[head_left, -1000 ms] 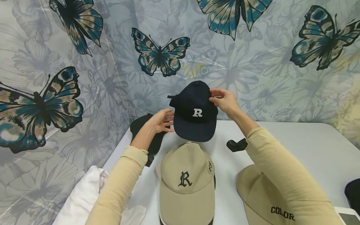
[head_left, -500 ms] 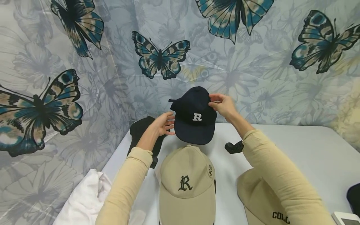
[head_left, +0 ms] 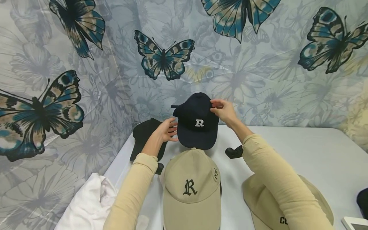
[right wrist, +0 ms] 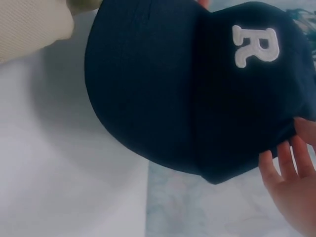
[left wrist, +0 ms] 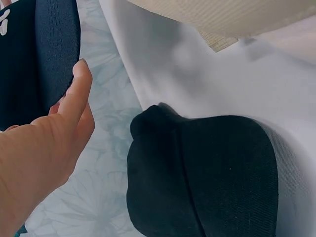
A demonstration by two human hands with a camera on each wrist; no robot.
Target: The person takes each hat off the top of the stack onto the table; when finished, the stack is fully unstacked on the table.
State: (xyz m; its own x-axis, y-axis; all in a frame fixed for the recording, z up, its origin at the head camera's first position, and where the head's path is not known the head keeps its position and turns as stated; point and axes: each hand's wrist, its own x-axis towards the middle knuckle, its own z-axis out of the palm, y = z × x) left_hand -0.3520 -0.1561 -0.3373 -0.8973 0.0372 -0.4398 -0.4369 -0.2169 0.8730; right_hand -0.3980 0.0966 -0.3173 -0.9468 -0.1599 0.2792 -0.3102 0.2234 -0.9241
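A navy baseball cap [head_left: 196, 135] with a white letter R is held up at the far side of the table, brim down toward me. My right hand [head_left: 226, 112] pinches the edge of its crown between thumb and fingers, as the right wrist view also shows. Along the cap's other side lie the outstretched fingers of my left hand [head_left: 164, 131]; in the left wrist view a fingertip is right at the brim's edge. Just in front stands a beige cap [head_left: 191, 191] with a dark R, its top close below the navy brim.
Behind my left forearm lies a black cap [head_left: 142, 137]. A second beige cap [head_left: 256, 191] is partly covered by my right sleeve. White cloth [head_left: 89, 201] lies at the left, and a white device [head_left: 355, 223] at the right edge. A butterfly-print backdrop [head_left: 244, 86] closes off the back.
The navy cap and both hands have come down a little and shifted slightly left. The grip of the right hand looks the same.
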